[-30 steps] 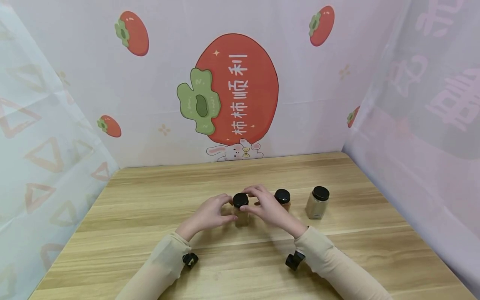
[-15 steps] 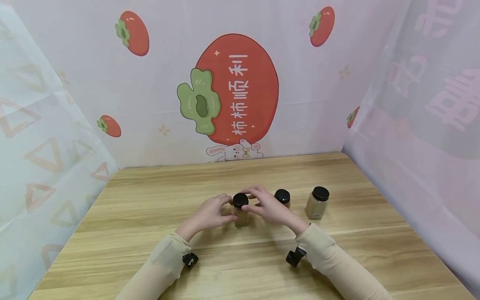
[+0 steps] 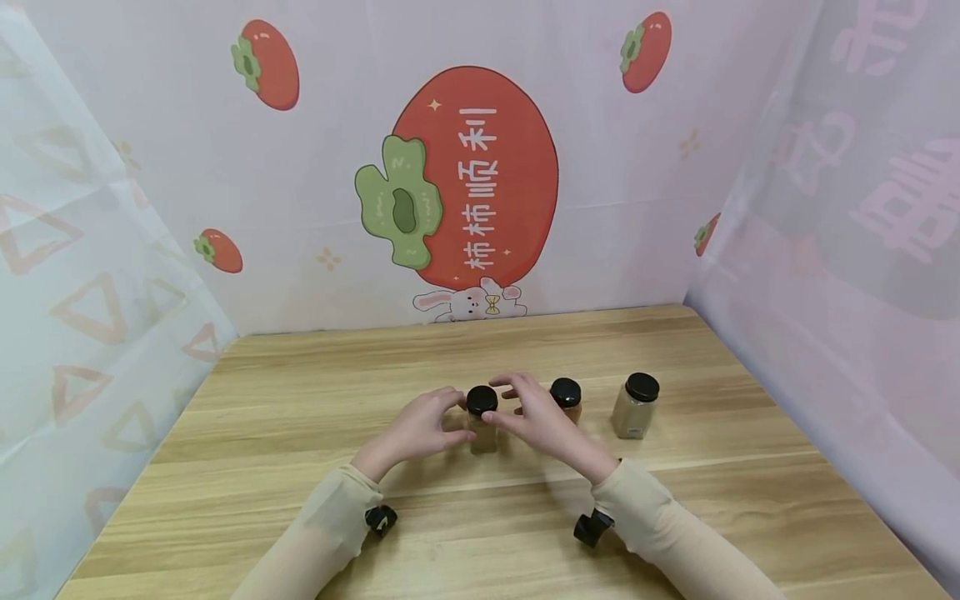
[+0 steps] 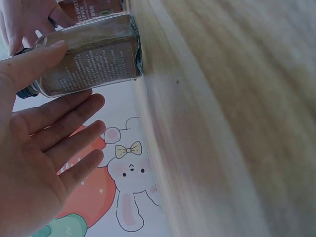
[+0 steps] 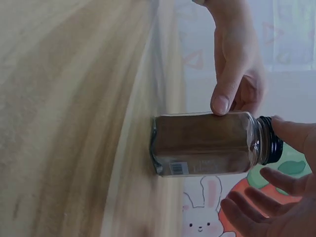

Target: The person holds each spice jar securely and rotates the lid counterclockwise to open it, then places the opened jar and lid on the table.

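Note:
A square glass spice jar [image 3: 483, 439] of brown powder stands upright on the table, its black lid [image 3: 482, 401] on top. My left hand [image 3: 420, 425] holds the jar's body between thumb and fingers; the thumb lies on the glass in both wrist views. On the other side is my right hand [image 3: 534, 419], its thumb touching the lid's edge. Its other fingers are spread and stand away from the lid, as the right wrist view shows. Printed white text covers one face of the jar [image 4: 94, 61], and a small barcode label [image 5: 178, 168] sits low on another.
Behind my right hand is a second black-lidded jar [image 3: 566, 393], its lower part partly hidden. A third jar [image 3: 634, 414] of paler powder stands farther right. The wood-grain table [image 3: 315, 375] ends at a fabric backdrop [image 3: 322, 167] printed with persimmons; fabric hangs on both sides too.
The fingers of my right hand have opened away from the lid, while its thumb stays at the edge. My left hand and the jar have kept their place.

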The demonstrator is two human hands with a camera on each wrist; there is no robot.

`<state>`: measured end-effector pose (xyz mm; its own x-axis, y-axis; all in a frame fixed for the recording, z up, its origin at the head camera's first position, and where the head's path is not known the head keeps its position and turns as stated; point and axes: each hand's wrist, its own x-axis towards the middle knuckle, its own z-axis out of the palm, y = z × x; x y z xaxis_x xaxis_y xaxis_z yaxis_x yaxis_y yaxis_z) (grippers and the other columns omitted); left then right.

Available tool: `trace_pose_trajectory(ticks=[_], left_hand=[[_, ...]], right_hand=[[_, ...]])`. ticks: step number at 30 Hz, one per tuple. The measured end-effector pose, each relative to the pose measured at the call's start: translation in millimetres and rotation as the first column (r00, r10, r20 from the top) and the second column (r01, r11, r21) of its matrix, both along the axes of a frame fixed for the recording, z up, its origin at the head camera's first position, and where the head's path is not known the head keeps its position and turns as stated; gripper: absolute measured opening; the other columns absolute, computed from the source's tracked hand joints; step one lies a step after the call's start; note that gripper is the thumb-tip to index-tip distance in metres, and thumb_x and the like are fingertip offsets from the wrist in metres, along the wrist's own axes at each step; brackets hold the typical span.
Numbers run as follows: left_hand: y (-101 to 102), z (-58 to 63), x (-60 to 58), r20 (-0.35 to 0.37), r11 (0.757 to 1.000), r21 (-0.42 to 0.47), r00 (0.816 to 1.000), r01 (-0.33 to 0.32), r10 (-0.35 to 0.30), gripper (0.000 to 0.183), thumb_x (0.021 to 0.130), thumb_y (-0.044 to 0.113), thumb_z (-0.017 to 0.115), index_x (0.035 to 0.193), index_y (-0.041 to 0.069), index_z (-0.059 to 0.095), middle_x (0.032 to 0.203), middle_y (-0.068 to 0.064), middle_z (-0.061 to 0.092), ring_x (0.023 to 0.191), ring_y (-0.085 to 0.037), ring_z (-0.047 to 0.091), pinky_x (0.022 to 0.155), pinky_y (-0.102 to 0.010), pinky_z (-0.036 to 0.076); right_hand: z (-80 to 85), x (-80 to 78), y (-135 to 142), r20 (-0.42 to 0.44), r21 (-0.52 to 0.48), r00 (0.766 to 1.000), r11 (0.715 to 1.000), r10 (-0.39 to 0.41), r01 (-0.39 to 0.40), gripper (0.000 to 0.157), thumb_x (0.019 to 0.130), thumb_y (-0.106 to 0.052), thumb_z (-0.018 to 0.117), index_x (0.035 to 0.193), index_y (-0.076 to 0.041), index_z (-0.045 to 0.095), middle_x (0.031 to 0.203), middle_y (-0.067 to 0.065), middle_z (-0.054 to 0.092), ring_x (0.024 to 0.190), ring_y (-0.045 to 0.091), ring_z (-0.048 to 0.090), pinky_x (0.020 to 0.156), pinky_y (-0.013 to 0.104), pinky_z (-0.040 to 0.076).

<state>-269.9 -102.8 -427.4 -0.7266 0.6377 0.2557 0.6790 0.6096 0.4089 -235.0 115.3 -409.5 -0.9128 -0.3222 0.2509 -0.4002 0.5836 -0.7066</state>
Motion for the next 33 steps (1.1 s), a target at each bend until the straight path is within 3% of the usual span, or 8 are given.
trace_pose_trajectory(ticks=[7,16,25,33], left_hand=[[0,0.9,-0.3,0.0,1.0,0.002,1.0,-0.002,0.002,0.04,0.078,0.032,0.076,0.11,0.011,0.064,0.107,-0.001,0.066,0.105,-0.022,0.062,0.093,-0.039,0.049],[1,1.2,-1.1,-0.009,1.0,0.0,1.0,0.007,-0.007,0.039,0.078,0.032,0.076,0.11,0.012,0.064,0.106,0.0,0.066,0.104,-0.02,0.062,0.093,-0.038,0.049],[0,0.3,-1.8,0.01,1.0,0.019,1.0,0.019,-0.019,0.038,0.079,0.031,0.076,0.109,0.011,0.064,0.105,-0.005,0.067,0.103,-0.025,0.063,0.091,-0.041,0.049],[0,0.5,-1.6,0.015,1.0,0.017,1.0,0.017,-0.017,0.038,0.079,0.032,0.076,0.109,0.011,0.064,0.105,-0.005,0.067,0.103,-0.025,0.063,0.091,-0.041,0.049]], right_hand=[[-3.2,6.3,-6,-0.064,-0.018,0.995,0.997,-0.076,0.075,0.049,0.083,-0.032,0.073,0.121,-0.008,0.054,0.121,0.01,0.053,0.109,0.027,0.057,0.082,0.039,0.053],[-4.1,5.0,-10,-0.093,-0.033,0.992,0.996,-0.08,0.078,0.046,0.083,-0.03,0.073,0.119,-0.007,0.056,0.118,0.01,0.054,0.109,0.031,0.055,0.083,0.043,0.052],[-0.4,2.3,-7,-0.056,-0.028,0.998,0.999,-0.031,0.029,0.046,0.085,-0.028,0.071,0.122,-0.006,0.055,0.121,0.011,0.053,0.111,0.029,0.057,0.086,0.042,0.053],[4.0,-3.2,1,-0.027,0.016,0.997,0.997,0.076,-0.075,0.043,0.089,-0.03,0.066,0.124,-0.008,0.053,0.127,0.012,0.049,0.118,0.033,0.054,0.089,0.045,0.051]])
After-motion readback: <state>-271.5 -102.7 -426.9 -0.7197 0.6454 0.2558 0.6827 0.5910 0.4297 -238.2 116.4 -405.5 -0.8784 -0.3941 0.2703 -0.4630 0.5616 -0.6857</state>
